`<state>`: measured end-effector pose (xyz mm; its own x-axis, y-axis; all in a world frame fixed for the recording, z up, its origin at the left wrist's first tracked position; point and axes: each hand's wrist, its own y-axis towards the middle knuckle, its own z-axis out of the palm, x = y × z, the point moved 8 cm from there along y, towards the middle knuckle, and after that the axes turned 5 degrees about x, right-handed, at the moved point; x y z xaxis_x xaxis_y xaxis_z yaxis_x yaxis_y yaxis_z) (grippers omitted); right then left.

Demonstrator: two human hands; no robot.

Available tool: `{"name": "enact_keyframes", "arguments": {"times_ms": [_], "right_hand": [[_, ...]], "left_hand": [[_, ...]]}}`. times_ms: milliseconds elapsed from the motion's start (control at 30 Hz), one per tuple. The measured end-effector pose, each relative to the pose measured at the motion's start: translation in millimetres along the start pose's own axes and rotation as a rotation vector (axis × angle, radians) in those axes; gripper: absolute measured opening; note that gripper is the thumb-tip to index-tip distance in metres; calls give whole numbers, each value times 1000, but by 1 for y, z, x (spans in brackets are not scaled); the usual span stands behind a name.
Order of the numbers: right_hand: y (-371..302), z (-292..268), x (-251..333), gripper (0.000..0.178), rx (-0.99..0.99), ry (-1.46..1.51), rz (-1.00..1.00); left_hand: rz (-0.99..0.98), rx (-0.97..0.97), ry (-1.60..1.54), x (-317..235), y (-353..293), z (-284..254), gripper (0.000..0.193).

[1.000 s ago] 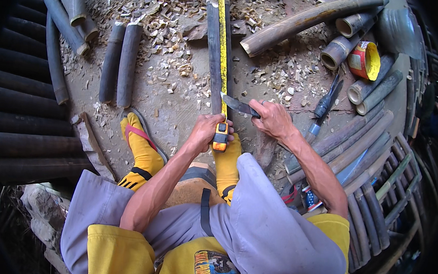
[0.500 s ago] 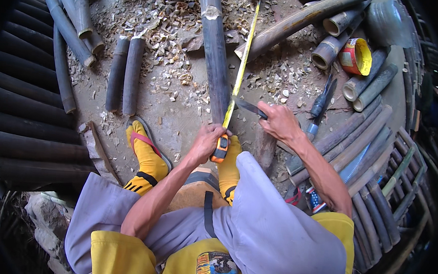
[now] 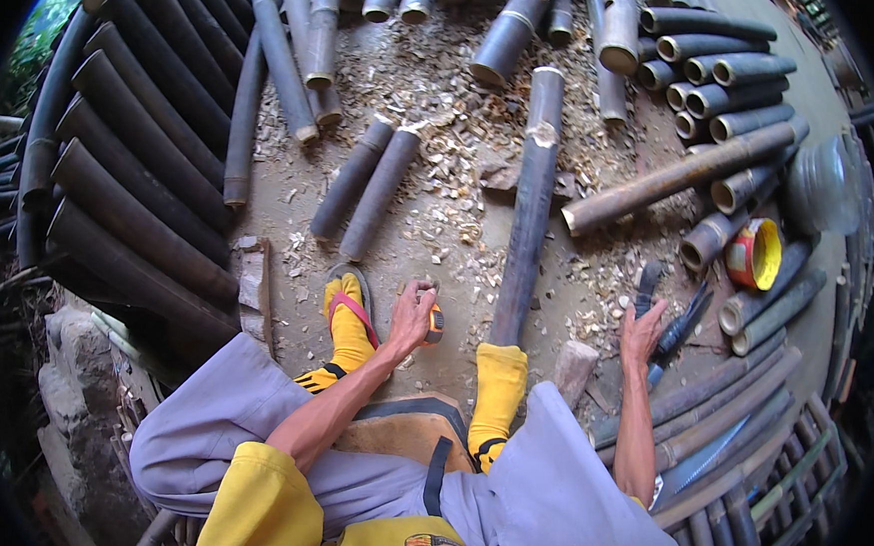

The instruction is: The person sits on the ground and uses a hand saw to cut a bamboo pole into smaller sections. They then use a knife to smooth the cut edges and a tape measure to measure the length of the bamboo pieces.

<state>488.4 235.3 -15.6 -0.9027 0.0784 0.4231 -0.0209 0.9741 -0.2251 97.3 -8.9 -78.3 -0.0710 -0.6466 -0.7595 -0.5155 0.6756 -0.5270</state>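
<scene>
My left hand [image 3: 413, 317] is closed round an orange and black tape measure [image 3: 436, 324], near my left foot in a yellow sock and flip-flop. No tape blade shows outside its case. My right hand [image 3: 640, 336] is low at the right, its fingers closed at a knife [image 3: 646, 284] whose dark blade points away from me; its grip is mostly hidden. Beside that hand lies another dark-handled tool [image 3: 682, 326]. Between my hands, a dark bamboo pole [image 3: 530, 229] lies lengthwise, its near end at my right foot [image 3: 499, 387].
Two short bamboo pieces [image 3: 380, 194] lie left of the pole among wood chips [image 3: 442, 188]. Dark bamboo lengths [image 3: 132, 179] line the left side. Stacked bamboo [image 3: 729, 76], a red and yellow tin [image 3: 754, 254] and a saw blade [image 3: 711, 455] are at right.
The tape has drawn back into its case. My left hand has moved left, off the pole; my right hand has carried the knife away to the right. The view has shifted.
</scene>
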Motion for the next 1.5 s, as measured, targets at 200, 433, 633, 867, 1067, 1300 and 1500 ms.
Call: {"name": "enact_keyframes", "arguments": {"times_ms": [200, 433, 633, 867, 1067, 1300, 1500], "right_hand": [[5, 7, 10, 40, -35, -123, -98], [-32, -19, 5, 33, -139, -90, -184], [-50, -31, -22, 34, -159, -1, -59], [-67, -38, -51, 38, -223, -51, 38], [-89, -37, -76, 44, -230, -142, 154], [-102, -31, -85, 52, -180, -236, 173], [-102, -26, -127, 61, -169, -154, 269]], "left_hand": [[353, -327, 421, -59, 10, -56, 35], [224, -656, 663, -77, 73, -147, 52], [120, -483, 558, -47, 112, -179, 55], [187, -404, 579, -53, 112, -189, 52], [255, -406, 929, -100, 79, -109, 51], [-3, 56, -65, -56, 90, -86, 54], [-242, 217, -731, -79, 35, -31, 45]]}}
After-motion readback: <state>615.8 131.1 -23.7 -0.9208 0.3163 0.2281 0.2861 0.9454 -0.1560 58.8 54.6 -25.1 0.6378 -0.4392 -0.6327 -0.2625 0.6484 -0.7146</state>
